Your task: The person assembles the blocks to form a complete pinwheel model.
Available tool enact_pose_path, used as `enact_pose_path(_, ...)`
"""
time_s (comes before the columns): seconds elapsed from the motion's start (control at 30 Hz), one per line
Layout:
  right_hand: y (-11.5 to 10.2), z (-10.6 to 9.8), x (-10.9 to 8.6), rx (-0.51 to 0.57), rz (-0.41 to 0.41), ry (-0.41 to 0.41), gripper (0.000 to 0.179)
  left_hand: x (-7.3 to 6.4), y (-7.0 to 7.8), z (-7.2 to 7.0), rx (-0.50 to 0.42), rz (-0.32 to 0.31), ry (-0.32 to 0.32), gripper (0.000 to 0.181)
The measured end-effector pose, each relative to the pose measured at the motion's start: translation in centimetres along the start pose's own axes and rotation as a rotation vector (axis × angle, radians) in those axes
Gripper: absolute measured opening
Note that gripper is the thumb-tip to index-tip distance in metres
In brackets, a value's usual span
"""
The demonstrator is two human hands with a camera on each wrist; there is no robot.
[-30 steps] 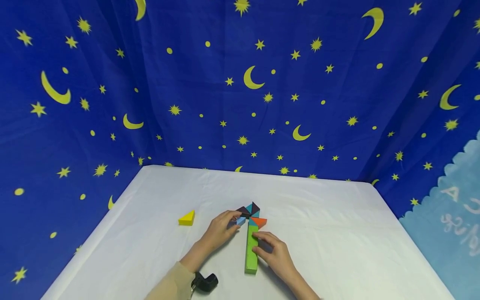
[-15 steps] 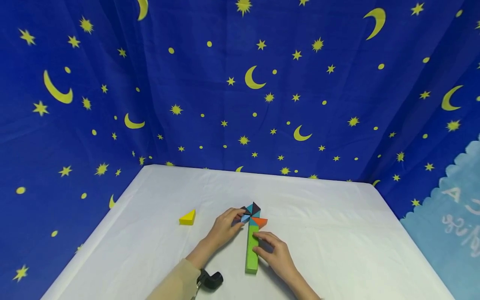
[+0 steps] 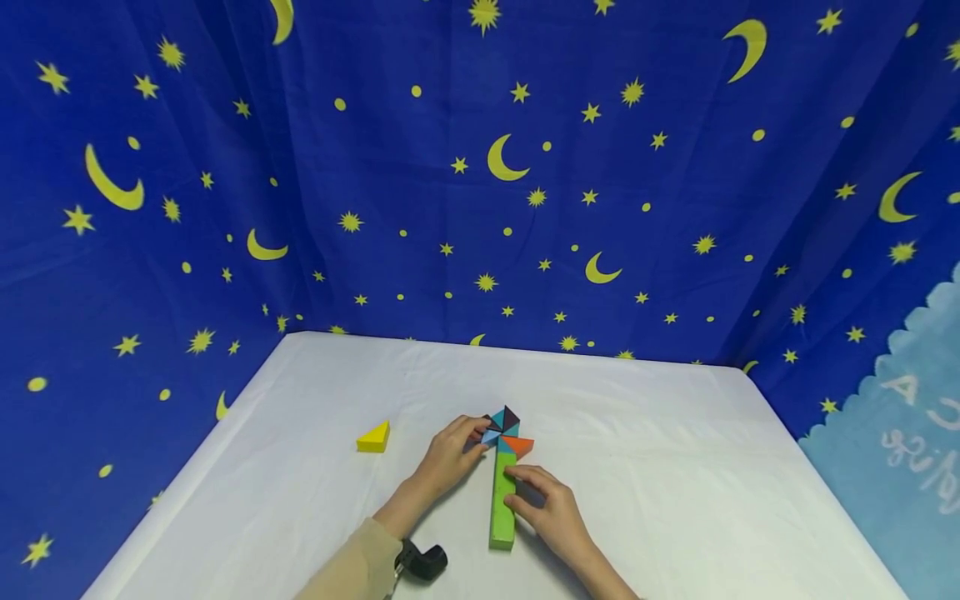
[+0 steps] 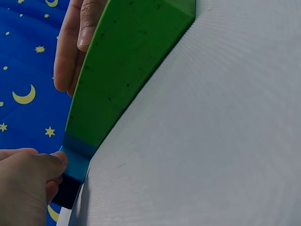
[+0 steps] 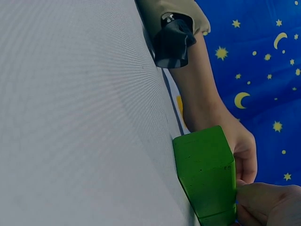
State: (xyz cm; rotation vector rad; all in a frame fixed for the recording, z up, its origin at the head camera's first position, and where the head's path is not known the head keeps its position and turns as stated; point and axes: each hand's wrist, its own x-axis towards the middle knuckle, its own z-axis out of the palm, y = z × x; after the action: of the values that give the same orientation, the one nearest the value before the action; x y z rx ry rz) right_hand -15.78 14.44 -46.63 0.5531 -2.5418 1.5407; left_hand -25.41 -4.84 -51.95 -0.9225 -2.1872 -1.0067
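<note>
Several triangular blocks lie in a pinwheel at the table's middle in the head view, among them a dark block (image 3: 511, 417) and an orange block (image 3: 521, 447). My left hand (image 3: 447, 458) pinches the pinwheel's left side, where a light blue triangular block (image 3: 490, 437) shows between thumb and fingers. Below the pinwheel runs a long green bar (image 3: 503, 504), its far end meeting the blocks. My right hand (image 3: 551, 508) touches the bar's right side with thumb and fingertips. In the right wrist view the green bar (image 5: 207, 165) hides the pinwheel.
A yellow triangular block (image 3: 374, 437) lies apart on the left of the white table (image 3: 660, 467). A black device (image 3: 424, 563) sits at the left wrist. A blue star-and-moon curtain (image 3: 420, 183) stands behind the table and along its sides.
My left hand has moved slightly right with the light blue triangular block, which now sits against the other pinwheel blocks. The right hand has stayed on the green bar.
</note>
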Motion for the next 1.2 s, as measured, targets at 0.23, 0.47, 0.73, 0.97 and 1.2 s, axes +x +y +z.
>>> enact_pose_path(0.23, -0.3, 0.0, 0.0, -0.004, 0.008, 0.002, 0.035, 0.0, 0.0, -0.2, -0.007, -0.017, -0.011, 0.04)
enact_pose_path(0.47, 2.0, 0.8, -0.1, -0.006, -0.007, 0.028, 0.036, 0.0, 0.5, -3.0, 0.031, -0.085, -0.008, 0.045)
enact_pose_path(0.73, 3.9, 1.0, 0.1, 0.008, 0.006, 0.026, 0.037, -1.7, -1.8, -9.3, 0.073, -0.305, 0.006, 0.054)
enact_pose_path(0.97, 1.1, 0.4, 0.4, -0.022, 0.012, 0.039, 0.036, -4.2, -4.1, -11.4, 0.123, -0.441, 0.002, 0.056)
enact_pose_path(1.2, 3.8, 1.1, 0.3, -0.016, 0.059, 0.011, 0.04, -5.3, -4.5, -11.3, 0.152, -0.44, 0.072, 0.045)
